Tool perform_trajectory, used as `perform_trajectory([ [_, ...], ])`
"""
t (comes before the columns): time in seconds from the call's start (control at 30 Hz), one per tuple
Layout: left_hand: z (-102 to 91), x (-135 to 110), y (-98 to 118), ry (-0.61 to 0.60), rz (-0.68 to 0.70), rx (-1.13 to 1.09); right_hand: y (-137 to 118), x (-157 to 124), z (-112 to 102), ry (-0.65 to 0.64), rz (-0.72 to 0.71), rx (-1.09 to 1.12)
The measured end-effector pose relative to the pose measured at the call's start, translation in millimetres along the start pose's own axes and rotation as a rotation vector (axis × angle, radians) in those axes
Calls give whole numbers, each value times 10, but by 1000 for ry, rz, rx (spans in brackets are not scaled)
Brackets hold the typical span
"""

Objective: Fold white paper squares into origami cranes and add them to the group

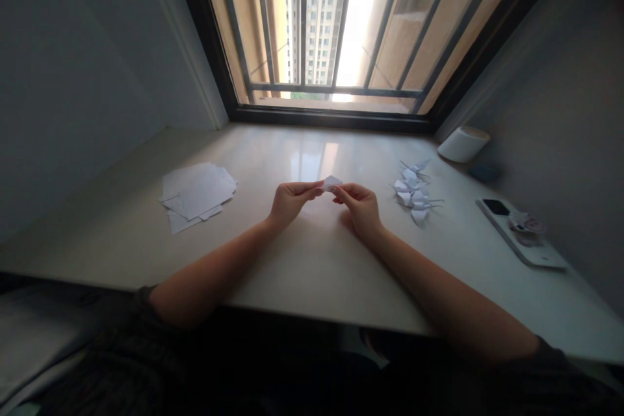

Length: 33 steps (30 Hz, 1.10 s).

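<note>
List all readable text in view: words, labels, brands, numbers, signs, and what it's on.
No readable text.
Phone: faint mark near its lower end, too small and blurred to read.
Paper stack, small folded paper, folded paper pieces: no writing visible.

No lettering, brand, number or sign is readable anywhere in view

A barred window (341, 32) spans the top centre of the frame, while a white container (462, 145) and a pale flat device (542, 253) sit at right.
</note>
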State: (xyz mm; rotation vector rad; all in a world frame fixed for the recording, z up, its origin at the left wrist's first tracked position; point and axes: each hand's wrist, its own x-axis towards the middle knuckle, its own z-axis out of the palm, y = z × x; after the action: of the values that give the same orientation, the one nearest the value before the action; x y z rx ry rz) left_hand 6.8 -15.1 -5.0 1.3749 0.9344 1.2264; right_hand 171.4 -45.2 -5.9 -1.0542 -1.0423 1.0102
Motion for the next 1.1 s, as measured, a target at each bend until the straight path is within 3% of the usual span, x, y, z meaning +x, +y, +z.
perform_trajectory([
  [0.53,40,-25,7,98,37,-45,39,8,3,-16,30,35],
  [0.87,-15,5,-57,70,73,46,-2,3,7,-37,38,58],
  [1.1,6,4,-52,94,67,-5,3,7,11,-24,32,56],
])
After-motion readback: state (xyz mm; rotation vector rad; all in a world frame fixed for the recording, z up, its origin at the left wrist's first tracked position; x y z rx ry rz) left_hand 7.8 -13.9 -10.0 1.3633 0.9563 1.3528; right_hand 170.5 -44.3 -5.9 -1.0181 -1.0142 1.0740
